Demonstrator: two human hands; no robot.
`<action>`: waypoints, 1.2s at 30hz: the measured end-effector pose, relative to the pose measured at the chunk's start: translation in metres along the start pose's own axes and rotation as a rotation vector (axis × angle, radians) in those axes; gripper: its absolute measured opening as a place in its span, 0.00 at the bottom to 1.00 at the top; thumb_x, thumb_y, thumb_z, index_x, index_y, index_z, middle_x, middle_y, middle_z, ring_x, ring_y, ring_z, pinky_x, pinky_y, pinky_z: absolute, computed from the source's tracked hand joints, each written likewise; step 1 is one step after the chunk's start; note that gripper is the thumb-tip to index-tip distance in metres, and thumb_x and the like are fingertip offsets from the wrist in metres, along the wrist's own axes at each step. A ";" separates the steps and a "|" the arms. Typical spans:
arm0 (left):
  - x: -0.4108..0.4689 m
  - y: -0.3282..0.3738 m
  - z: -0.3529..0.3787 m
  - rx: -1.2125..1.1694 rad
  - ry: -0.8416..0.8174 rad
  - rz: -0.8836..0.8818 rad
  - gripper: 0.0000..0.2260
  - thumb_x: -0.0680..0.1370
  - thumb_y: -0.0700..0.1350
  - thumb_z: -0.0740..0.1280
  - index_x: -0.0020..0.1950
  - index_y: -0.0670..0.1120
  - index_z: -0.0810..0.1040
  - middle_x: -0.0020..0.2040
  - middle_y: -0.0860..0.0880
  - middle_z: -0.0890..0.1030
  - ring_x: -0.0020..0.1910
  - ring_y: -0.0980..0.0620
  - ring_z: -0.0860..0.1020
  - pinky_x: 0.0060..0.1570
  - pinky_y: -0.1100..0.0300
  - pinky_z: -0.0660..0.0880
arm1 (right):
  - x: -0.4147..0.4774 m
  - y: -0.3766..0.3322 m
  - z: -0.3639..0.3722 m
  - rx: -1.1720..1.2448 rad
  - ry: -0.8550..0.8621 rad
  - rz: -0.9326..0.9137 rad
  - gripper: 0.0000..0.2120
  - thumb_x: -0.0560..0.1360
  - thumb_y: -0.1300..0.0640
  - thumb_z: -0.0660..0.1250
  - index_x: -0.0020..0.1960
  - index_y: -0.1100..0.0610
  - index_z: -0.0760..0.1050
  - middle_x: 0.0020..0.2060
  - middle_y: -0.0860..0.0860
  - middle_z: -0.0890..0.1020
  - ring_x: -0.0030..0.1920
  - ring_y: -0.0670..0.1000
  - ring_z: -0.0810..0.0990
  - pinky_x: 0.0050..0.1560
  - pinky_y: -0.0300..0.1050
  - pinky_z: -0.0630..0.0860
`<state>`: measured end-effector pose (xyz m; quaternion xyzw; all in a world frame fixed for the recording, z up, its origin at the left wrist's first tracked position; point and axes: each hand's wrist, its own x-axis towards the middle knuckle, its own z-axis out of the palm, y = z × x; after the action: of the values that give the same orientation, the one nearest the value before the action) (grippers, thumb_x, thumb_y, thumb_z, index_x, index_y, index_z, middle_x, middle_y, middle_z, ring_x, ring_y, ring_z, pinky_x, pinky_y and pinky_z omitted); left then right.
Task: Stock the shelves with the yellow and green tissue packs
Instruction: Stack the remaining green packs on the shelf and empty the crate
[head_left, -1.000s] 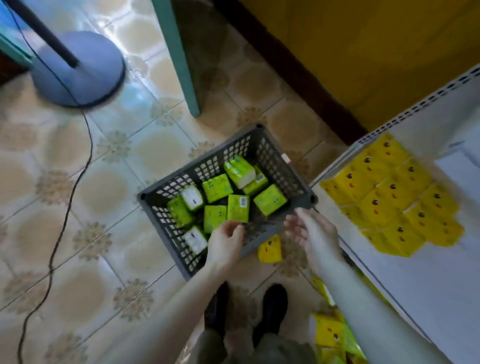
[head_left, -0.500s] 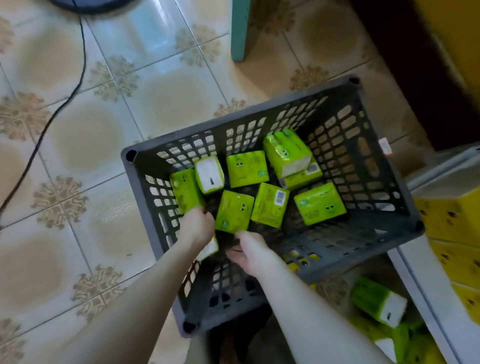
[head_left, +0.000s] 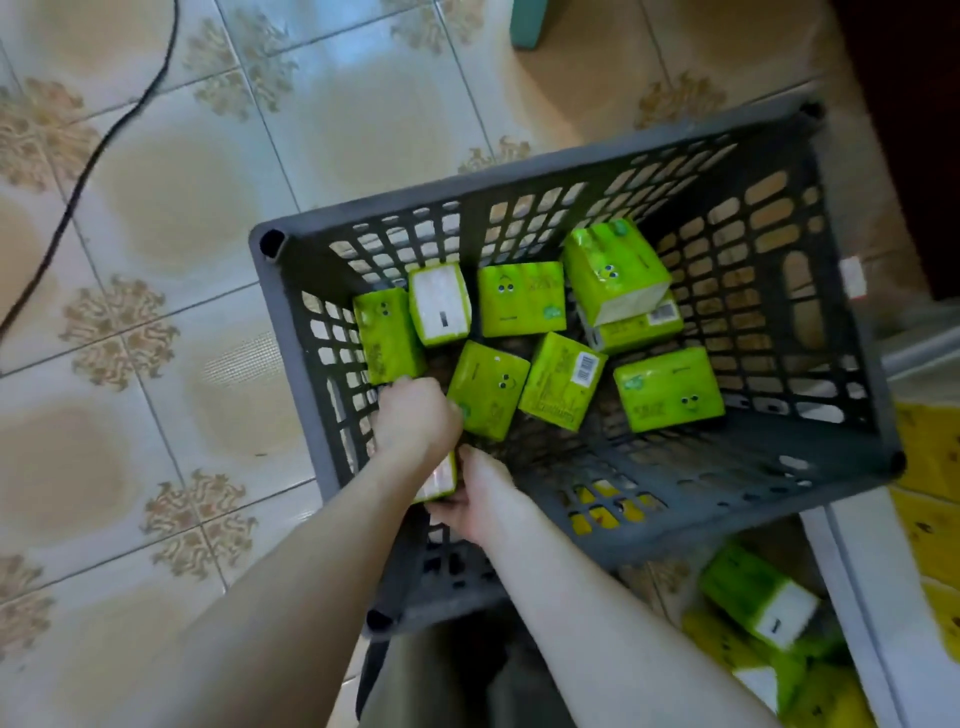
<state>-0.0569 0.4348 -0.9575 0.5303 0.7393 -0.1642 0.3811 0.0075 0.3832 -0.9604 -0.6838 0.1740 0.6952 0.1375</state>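
1. Expect the packs (head_left: 667, 395) to be light and soft: film-wrapped tissue, squashy under pressure, probably a little slick. No fear of breakage, only of denting or a slip.
2. Take hold across the two broad faces, thumb on one side and fingers on the other. Avoid pinching loose film at the ends.
3. Look for bright green wrap printed with cartoon eyes and a smile, a barcode on one face, and white tissue showing at the ends.
4. Count about eight lying loose in the grey crate (head_left: 519, 184), some flat, some tilted, with one propped on another at the far side.
5. Find the held pack (head_left: 441, 478) in the crate's near-left corner, with only its white end and a green edge showing between the two wrists.
6. Read the left grip (head_left: 415, 415) as clamped over the held pack from above. Fingers curled down and out of sight, so judged rather than plainly seen.
7. Read the right grip (head_left: 478, 493) as cupping the same pack from below, thumb up beside it, fingertips wrapped under the white end.
8. Spot yellow packs (head_left: 930, 467) on the shelf (head_left: 862, 597) at right, just beside the crate. Below them, more green and yellow, blurred, including one green pack (head_left: 758, 597) with its white end showing.
9. Judge the step as lifting one pack out of the crate, with most of the green stock not yet shelved.
10. Keep clear of the black cable (head_left: 78, 171) on the tiled floor, well apart to the left.
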 end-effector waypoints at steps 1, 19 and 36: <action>-0.011 0.005 -0.011 -0.033 0.031 0.005 0.13 0.77 0.47 0.61 0.52 0.38 0.78 0.54 0.36 0.76 0.57 0.37 0.72 0.53 0.50 0.70 | -0.011 -0.001 -0.005 0.010 -0.024 -0.010 0.08 0.79 0.56 0.58 0.56 0.57 0.68 0.49 0.55 0.74 0.39 0.50 0.75 0.40 0.44 0.76; -0.275 0.081 -0.280 -1.149 -0.300 0.174 0.08 0.73 0.34 0.66 0.41 0.47 0.73 0.39 0.48 0.72 0.38 0.51 0.72 0.38 0.56 0.71 | -0.399 -0.047 -0.082 0.162 -0.011 -0.704 0.10 0.77 0.48 0.63 0.54 0.52 0.75 0.51 0.51 0.80 0.49 0.52 0.77 0.41 0.45 0.74; -0.503 0.218 -0.315 -0.812 -0.610 0.611 0.15 0.72 0.54 0.70 0.47 0.44 0.73 0.42 0.43 0.76 0.40 0.45 0.77 0.43 0.52 0.75 | -0.620 0.032 -0.232 0.821 0.081 -0.983 0.03 0.76 0.56 0.66 0.47 0.56 0.76 0.43 0.53 0.82 0.45 0.52 0.80 0.38 0.45 0.77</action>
<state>0.0931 0.3904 -0.3449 0.4596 0.4138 0.1041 0.7789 0.2201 0.2836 -0.3408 -0.6012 0.0974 0.4016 0.6839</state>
